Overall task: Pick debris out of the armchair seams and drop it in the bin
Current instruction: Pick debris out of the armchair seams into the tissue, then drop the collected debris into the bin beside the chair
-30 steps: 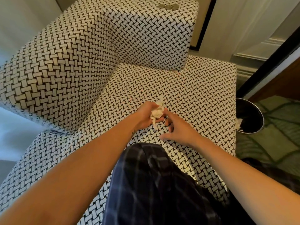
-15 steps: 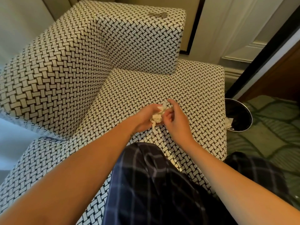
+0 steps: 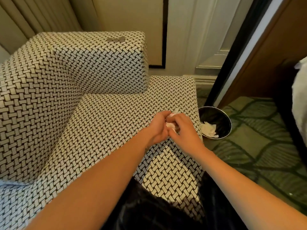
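Observation:
The armchair (image 3: 103,123) has black-and-white woven upholstery and fills the left and middle of the head view. Over the right part of its seat, my left hand (image 3: 158,127) and my right hand (image 3: 184,130) meet around a crumpled pale tissue wad (image 3: 170,125). Both hands curl their fingers round the wad, which shows only between them. The round black bin (image 3: 222,117) stands on the floor just right of the seat edge, with crumpled white paper (image 3: 208,129) inside it.
Three coins (image 3: 115,39) lie on top of the armchair's far armrest. A green patterned carpet (image 3: 259,146) spreads to the right. A dark door frame (image 3: 239,52) and a wooden panel rise behind the bin. My dark checked trouser leg (image 3: 149,213) is at the bottom.
My right hand has closed over the tissue wad held by my left hand. Both hands have shifted right toward the seat edge and the bin, and the camera has turned rightward.

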A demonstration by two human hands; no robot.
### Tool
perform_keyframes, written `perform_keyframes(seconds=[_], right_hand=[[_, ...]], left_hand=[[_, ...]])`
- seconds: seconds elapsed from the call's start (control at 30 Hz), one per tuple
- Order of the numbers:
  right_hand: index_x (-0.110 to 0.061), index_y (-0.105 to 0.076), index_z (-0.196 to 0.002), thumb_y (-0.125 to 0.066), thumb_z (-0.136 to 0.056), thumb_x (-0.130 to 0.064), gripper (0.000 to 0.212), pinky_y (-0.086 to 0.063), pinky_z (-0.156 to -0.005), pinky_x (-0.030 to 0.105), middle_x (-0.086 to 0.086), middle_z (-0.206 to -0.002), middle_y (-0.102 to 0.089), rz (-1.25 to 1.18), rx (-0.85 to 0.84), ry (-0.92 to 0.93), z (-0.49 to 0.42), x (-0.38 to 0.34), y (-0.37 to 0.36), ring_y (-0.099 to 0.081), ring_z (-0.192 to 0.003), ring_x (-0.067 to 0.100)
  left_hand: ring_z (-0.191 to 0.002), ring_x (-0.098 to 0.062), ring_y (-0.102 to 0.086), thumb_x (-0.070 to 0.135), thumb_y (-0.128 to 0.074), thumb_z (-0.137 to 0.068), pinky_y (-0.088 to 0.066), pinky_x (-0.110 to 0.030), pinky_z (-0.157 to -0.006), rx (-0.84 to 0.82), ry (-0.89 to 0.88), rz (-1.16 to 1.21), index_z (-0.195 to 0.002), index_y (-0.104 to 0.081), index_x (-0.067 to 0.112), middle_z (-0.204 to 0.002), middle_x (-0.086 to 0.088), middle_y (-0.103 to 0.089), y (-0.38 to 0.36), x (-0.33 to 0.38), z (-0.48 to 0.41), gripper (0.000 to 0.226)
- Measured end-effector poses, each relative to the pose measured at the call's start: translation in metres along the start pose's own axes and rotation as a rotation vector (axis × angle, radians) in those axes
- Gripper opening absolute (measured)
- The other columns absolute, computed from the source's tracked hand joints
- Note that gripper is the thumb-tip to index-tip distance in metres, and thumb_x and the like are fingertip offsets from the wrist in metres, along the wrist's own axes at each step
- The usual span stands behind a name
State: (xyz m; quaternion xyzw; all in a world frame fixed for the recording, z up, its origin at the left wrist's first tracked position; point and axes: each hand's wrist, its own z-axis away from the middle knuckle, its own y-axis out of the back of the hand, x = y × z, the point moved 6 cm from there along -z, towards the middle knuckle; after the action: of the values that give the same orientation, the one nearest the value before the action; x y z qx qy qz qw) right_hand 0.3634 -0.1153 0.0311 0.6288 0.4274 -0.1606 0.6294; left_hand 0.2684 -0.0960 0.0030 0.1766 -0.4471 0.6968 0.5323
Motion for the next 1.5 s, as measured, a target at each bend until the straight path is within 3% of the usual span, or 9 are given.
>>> perform_keyframes(seconds=[0.27, 0.47, 0.57, 0.83, 0.9, 1.0, 1.2, 1.4, 1.5], right_hand=[[-0.032, -0.056, -0.103, -0.060, -0.098, -0.011, 0.021, -0.034, -0.086, 0.012, -0.011, -0.104, -0.052, 0.047, 0.302, -0.147, -0.019, 0.118, 0.074, -0.046, -0.099, 0.008], [-0.020, -0.069, -0.104, -0.062, -0.096, -0.010, 0.014, -0.038, -0.087, 0.007, -0.002, -0.109, -0.062, -0.091, 0.476, -0.361, -0.053, 0.242, 0.087, -0.056, -0.100, 0.003], [-0.015, -0.071, -0.104, -0.065, -0.094, -0.008, 0.014, -0.038, -0.088, 0.013, 0.003, -0.109, -0.062, -0.097, 0.463, -0.460, -0.067, 0.294, 0.075, -0.056, -0.099, 0.009], [-0.010, -0.070, -0.107, -0.071, -0.088, -0.008, 0.019, -0.038, -0.082, 0.012, 0.000, -0.107, -0.059, -0.085, 0.348, -0.582, -0.067, 0.367, 0.050, -0.056, -0.096, 0.012], [-0.010, -0.071, -0.108, -0.071, -0.088, -0.007, 0.020, -0.040, -0.086, 0.015, -0.002, -0.106, -0.060, -0.076, 0.353, -0.592, -0.066, 0.369, 0.050, -0.058, -0.095, 0.012], [-0.016, -0.072, -0.105, -0.070, -0.089, -0.008, 0.018, -0.049, -0.091, 0.024, -0.001, -0.107, -0.066, -0.162, 0.385, -0.681, -0.066, 0.362, 0.053, -0.063, -0.096, 0.013], [-0.021, -0.071, -0.102, -0.069, -0.091, -0.005, 0.020, -0.053, -0.083, 0.021, -0.006, -0.096, -0.072, -0.318, 0.397, -0.598, -0.090, 0.286, 0.076, -0.067, -0.086, 0.003], [-0.025, -0.068, -0.097, -0.063, -0.094, -0.001, 0.024, -0.058, -0.077, 0.028, 0.000, -0.095, -0.073, -0.428, 0.298, -0.483, -0.107, 0.169, 0.088, -0.070, -0.087, 0.014], [-0.025, -0.068, -0.109, -0.063, -0.097, -0.008, 0.021, -0.057, -0.083, 0.025, -0.007, -0.103, -0.071, -0.391, 0.241, -0.402, -0.115, 0.109, 0.085, -0.068, -0.096, 0.007]], left_hand=[[-0.106, -0.029, -0.058, 0.006, -0.040, -0.101, -0.043, -0.044, -0.110, 0.006, 0.083, -0.080, -0.113, -0.062, 0.000, -0.113, -0.022, -0.060, -0.094, -0.018, -0.115, 0.026], [-0.072, -0.018, -0.063, 0.008, -0.046, -0.098, -0.052, -0.029, -0.066, 0.070, 0.165, -0.059, -0.084, -0.065, 0.010, -0.075, -0.006, -0.067, -0.132, -0.048, -0.218, 0.025], [-0.077, -0.022, -0.062, 0.011, -0.042, -0.097, -0.050, -0.031, -0.071, 0.182, 0.221, -0.113, -0.079, -0.064, 0.010, -0.080, -0.009, -0.066, -0.127, -0.069, -0.258, 0.028], [-0.092, -0.030, -0.062, 0.014, -0.040, -0.098, -0.045, -0.032, -0.068, 0.342, 0.322, -0.233, -0.131, -0.058, -0.002, -0.102, -0.017, -0.065, -0.123, -0.090, -0.296, 0.040], [-0.111, -0.037, -0.060, 0.021, -0.043, -0.090, -0.049, -0.041, -0.095, 0.384, 0.341, -0.180, -0.134, -0.055, 0.001, -0.126, -0.021, -0.061, -0.119, -0.097, -0.299, 0.050], [-0.114, -0.039, -0.061, 0.032, -0.044, -0.063, -0.046, -0.052, -0.104, 0.413, 0.349, -0.143, -0.130, -0.062, 0.009, -0.128, -0.019, -0.063, -0.097, -0.130, -0.332, 0.074], [-0.071, -0.019, -0.058, 0.027, -0.042, -0.097, -0.047, -0.029, -0.073, 0.279, 0.250, -0.026, -0.076, -0.059, 0.012, -0.070, -0.006, -0.071, -0.120, -0.044, -0.236, 0.030], [-0.053, -0.012, -0.059, 0.021, -0.035, -0.102, -0.047, -0.025, -0.054, 0.182, 0.122, -0.039, -0.082, -0.061, 0.009, -0.056, -0.002, -0.064, -0.109, 0.024, -0.165, 0.035], [-0.075, -0.018, -0.064, 0.022, -0.036, -0.101, -0.052, -0.030, -0.068, 0.188, 0.030, -0.045, -0.104, -0.066, 0.003, -0.079, -0.007, -0.071, -0.090, 0.059, -0.120, 0.035]])
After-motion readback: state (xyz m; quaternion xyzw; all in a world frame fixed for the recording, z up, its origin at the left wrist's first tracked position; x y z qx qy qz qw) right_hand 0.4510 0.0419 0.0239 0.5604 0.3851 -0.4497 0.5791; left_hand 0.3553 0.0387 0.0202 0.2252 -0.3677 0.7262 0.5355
